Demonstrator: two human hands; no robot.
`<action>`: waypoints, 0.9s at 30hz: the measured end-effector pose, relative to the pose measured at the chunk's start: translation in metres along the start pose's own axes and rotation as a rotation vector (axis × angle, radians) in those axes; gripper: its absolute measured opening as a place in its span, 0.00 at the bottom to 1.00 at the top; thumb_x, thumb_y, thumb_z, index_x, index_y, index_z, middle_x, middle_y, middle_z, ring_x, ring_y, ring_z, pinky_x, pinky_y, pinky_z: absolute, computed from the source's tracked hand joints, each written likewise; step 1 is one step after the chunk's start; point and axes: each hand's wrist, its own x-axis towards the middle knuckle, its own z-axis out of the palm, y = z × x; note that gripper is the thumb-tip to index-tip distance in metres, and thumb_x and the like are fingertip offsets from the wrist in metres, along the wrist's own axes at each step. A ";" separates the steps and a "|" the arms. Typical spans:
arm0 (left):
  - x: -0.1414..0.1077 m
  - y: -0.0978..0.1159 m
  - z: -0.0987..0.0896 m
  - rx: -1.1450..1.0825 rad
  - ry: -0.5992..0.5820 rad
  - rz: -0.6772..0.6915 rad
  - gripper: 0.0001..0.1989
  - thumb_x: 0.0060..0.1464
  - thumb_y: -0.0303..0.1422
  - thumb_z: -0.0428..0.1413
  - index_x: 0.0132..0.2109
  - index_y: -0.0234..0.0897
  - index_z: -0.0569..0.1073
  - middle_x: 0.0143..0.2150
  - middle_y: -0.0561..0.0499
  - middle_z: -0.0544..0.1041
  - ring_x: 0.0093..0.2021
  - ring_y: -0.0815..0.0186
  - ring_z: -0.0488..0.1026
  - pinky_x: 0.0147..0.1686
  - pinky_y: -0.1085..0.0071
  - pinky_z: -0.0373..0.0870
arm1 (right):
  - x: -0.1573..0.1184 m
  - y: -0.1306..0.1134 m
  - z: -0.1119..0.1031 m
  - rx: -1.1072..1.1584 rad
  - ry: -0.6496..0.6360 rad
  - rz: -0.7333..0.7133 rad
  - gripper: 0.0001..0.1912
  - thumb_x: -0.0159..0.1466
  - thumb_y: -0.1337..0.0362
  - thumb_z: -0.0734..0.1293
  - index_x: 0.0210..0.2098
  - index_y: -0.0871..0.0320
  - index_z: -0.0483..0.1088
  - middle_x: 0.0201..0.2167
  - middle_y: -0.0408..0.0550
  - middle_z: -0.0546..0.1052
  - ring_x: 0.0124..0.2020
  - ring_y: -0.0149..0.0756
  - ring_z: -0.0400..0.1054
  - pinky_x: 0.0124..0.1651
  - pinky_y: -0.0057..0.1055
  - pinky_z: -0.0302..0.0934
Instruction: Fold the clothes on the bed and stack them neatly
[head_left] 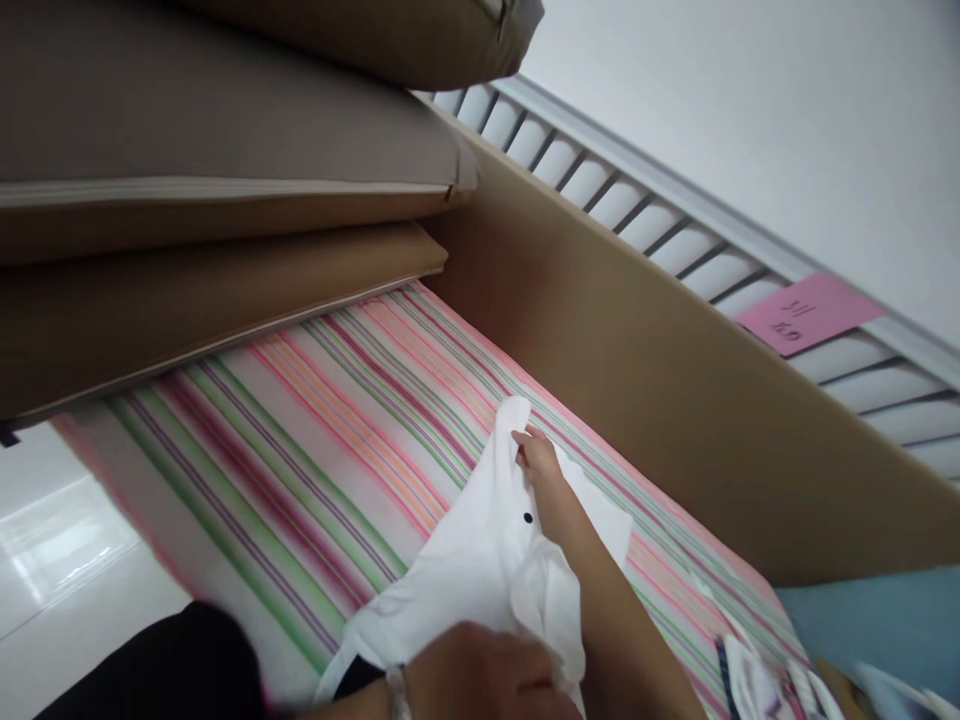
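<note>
A white shirt (pixel 457 560) with a dark round button or spot lies loosely spread on a striped mattress (pixel 292 470). My right hand (pixel 538 458) pinches its far edge between thumb and fingers, close to the board. Nearer to me, my left hand (pixel 495 672), with a metal band at the wrist, is over the shirt's lower part. Its fingers look curled but are blurred, and whatever they hold is hidden. A bit of black shows beside that wrist, under the white fabric.
Brown and grey cushions (pixel 225 130) are stacked at the upper left. A tan board (pixel 600 300) runs along the mattress, with a white slatted rail and pink note (pixel 810 312) behind it. Crumpled clothes (pixel 754 680) and a blue surface (pixel 877 615) are at lower right.
</note>
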 end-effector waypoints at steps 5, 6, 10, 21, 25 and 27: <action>-0.001 -0.004 0.050 0.093 -0.124 -0.038 0.06 0.52 0.36 0.56 0.37 0.41 0.70 0.28 0.55 0.70 0.24 0.73 0.67 0.14 0.75 0.48 | -0.006 0.007 -0.009 -0.022 0.031 0.026 0.22 0.52 0.66 0.62 0.47 0.60 0.64 0.27 0.45 0.75 0.26 0.33 0.70 0.26 0.27 0.64; -0.001 -0.004 0.054 0.101 -0.129 -0.051 0.06 0.52 0.36 0.56 0.37 0.41 0.70 0.28 0.55 0.70 0.24 0.73 0.67 0.14 0.74 0.47 | -0.006 0.007 -0.010 -0.042 0.048 0.018 0.23 0.52 0.65 0.62 0.47 0.61 0.63 0.28 0.46 0.75 0.26 0.33 0.70 0.26 0.27 0.64; -0.003 -0.007 0.063 -0.006 -0.170 -0.010 0.07 0.53 0.37 0.55 0.38 0.40 0.71 0.31 0.54 0.72 0.27 0.72 0.69 0.16 0.77 0.54 | -0.007 0.008 -0.019 -0.163 0.152 -0.030 0.26 0.51 0.62 0.61 0.50 0.61 0.61 0.32 0.47 0.75 0.29 0.34 0.70 0.28 0.27 0.63; 0.002 -0.017 0.050 -0.059 -0.263 -0.276 0.17 0.57 0.34 0.48 0.54 0.41 0.65 0.49 0.46 0.73 0.48 0.58 0.70 0.45 0.64 0.66 | -0.039 -0.007 -0.011 -0.597 0.176 -0.383 0.27 0.58 0.60 0.56 0.56 0.60 0.58 0.58 0.55 0.60 0.60 0.42 0.50 0.60 0.39 0.44; -0.011 -0.027 0.044 0.052 -0.286 -0.478 0.32 0.51 0.46 0.52 0.60 0.37 0.60 0.63 0.36 0.54 0.62 0.42 0.49 0.55 0.41 0.51 | -0.040 0.003 0.019 -0.893 -0.004 -0.560 0.30 0.63 0.53 0.52 0.60 0.60 0.51 0.64 0.54 0.48 0.65 0.41 0.35 0.63 0.43 0.33; -0.020 -0.031 0.047 0.036 -0.381 -0.454 0.29 0.53 0.45 0.50 0.60 0.39 0.59 0.64 0.37 0.49 0.63 0.42 0.44 0.55 0.38 0.46 | -0.029 0.013 0.026 -0.946 -0.046 -0.437 0.32 0.63 0.50 0.52 0.62 0.61 0.48 0.65 0.55 0.45 0.65 0.42 0.33 0.63 0.46 0.31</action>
